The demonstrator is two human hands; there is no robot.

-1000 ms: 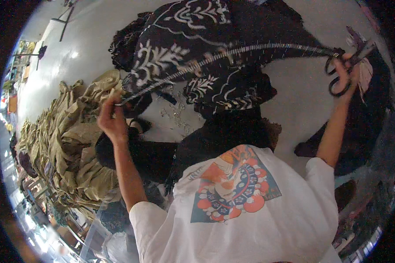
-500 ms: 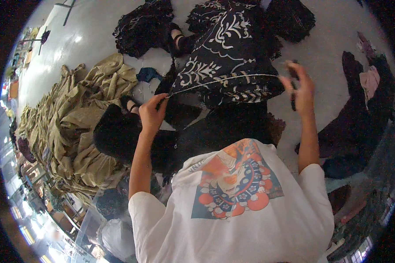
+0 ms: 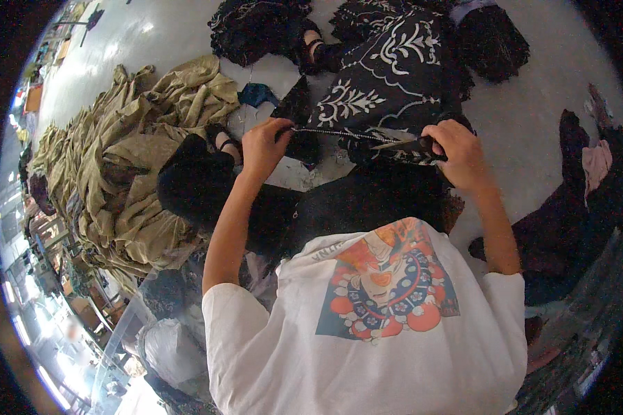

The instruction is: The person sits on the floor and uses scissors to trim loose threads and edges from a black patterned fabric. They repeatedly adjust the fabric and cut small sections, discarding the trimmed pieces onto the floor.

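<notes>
A black fabric with white embroidery [image 3: 412, 52] lies over my lap and stretches away from me. My left hand [image 3: 263, 149] is closed in a pinch on the left end of its pale, beaded-looking edge, which runs taut to the right. In my right hand [image 3: 458, 153] is a pair of scissors [image 3: 398, 144]. Their blades point left and lie close along that edge. Whether the blades touch the cloth, I cannot tell. Part of the scissors' handles is hidden by my fingers.
A big heap of olive-tan cloth [image 3: 131, 166] lies at the left. Dark bundles of fabric [image 3: 259, 31] sit on the grey floor [image 3: 554, 76] ahead. At right are dark cloths [image 3: 547, 214] and a pink piece [image 3: 597, 169]. A blue scrap [image 3: 257, 94] lies past my left hand.
My right hand has come down and left, bringing the scissors from beside the cloth to its edge. My left hand is slightly higher and further right, still pinching. The whole view has shifted.
</notes>
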